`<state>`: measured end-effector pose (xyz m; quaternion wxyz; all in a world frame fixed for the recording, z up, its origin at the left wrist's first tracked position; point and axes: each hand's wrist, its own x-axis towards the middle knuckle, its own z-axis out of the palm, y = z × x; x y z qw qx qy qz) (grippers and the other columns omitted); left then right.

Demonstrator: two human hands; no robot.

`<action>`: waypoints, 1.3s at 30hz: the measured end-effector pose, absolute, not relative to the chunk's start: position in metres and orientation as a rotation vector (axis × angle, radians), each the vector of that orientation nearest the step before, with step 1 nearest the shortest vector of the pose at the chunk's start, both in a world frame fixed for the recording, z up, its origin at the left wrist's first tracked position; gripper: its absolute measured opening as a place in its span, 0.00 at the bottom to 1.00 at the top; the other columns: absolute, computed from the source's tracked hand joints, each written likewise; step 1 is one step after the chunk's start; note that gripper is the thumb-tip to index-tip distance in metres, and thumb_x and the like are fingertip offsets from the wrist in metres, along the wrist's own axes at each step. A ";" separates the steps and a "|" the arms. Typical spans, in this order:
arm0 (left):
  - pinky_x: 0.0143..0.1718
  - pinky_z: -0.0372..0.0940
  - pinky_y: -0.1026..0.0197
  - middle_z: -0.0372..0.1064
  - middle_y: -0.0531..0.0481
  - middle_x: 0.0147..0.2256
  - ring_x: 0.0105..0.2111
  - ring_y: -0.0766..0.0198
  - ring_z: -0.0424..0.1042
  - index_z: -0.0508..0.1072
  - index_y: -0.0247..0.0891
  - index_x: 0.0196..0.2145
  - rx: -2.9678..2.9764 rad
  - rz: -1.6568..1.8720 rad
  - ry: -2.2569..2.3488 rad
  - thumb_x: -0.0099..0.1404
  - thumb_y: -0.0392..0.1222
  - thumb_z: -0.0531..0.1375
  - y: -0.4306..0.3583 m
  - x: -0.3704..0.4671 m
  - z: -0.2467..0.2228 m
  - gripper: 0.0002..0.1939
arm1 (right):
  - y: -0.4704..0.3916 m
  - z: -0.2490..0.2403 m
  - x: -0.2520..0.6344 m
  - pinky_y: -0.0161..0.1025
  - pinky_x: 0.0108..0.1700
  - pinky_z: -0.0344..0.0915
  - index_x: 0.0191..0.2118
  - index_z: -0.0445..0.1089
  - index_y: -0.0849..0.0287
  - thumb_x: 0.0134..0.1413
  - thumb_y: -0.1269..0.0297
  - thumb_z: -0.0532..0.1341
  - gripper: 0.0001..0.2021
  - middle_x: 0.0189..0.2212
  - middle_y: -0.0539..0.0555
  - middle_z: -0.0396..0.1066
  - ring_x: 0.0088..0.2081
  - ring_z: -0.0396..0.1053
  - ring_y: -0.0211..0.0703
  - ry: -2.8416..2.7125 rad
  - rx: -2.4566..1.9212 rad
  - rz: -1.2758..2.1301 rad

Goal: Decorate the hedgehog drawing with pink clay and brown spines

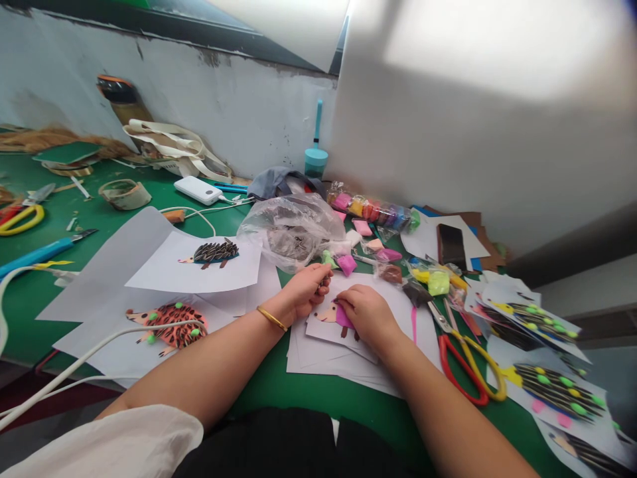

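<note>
My left hand (309,291) is curled closed around some dark sunflower seeds (322,287), partly hidden by the fingers. Just right of it, my right hand (369,317) pinches a small dark piece that looks like a sunflower seed over a hedgehog picture (326,316). That hedgehog has a pale clay face, a purple body and brown feet. The right fingers cover much of its body. It lies on a stack of white paper (318,362). Behind my hands, a clear plastic bag (293,232) holds more dark seeds.
To the left lie a seed-covered hedgehog picture (216,253) and an orange one (174,322) crossed by a white cable. Scissors (470,365) rest at right, beside fish pictures (552,392). Clay packets (347,264), a phone (451,245) and a power bank (199,190) sit farther back.
</note>
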<state>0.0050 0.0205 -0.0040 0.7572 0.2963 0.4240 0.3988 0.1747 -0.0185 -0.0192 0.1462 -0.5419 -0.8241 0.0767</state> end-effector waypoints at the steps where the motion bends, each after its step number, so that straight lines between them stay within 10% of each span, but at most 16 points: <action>1: 0.14 0.37 0.74 0.56 0.57 0.25 0.16 0.79 0.52 0.64 0.36 0.31 0.646 0.869 0.923 0.63 0.49 0.64 0.020 0.005 -0.004 0.15 | -0.018 -0.019 0.175 0.38 0.43 0.64 0.39 0.79 0.56 0.62 0.69 0.59 0.10 0.34 0.54 0.75 0.40 0.71 0.45 -2.370 -1.556 0.223; 26: 0.13 0.35 0.74 0.57 0.57 0.25 0.15 0.79 0.49 0.69 0.34 0.33 0.587 0.754 0.877 0.60 0.38 0.60 0.019 0.002 0.005 0.05 | -0.021 -0.019 0.184 0.43 0.47 0.66 0.49 0.74 0.58 0.58 0.75 0.55 0.16 0.39 0.56 0.76 0.43 0.71 0.48 -2.205 -1.438 0.321; 39: 0.14 0.39 0.73 0.57 0.57 0.24 0.16 0.78 0.51 0.71 0.34 0.30 0.757 0.610 0.783 0.57 0.46 0.67 0.004 0.004 0.007 0.13 | -0.031 0.000 0.179 0.43 0.46 0.67 0.44 0.75 0.53 0.63 0.62 0.59 0.08 0.38 0.54 0.72 0.41 0.70 0.46 -1.886 -1.205 0.361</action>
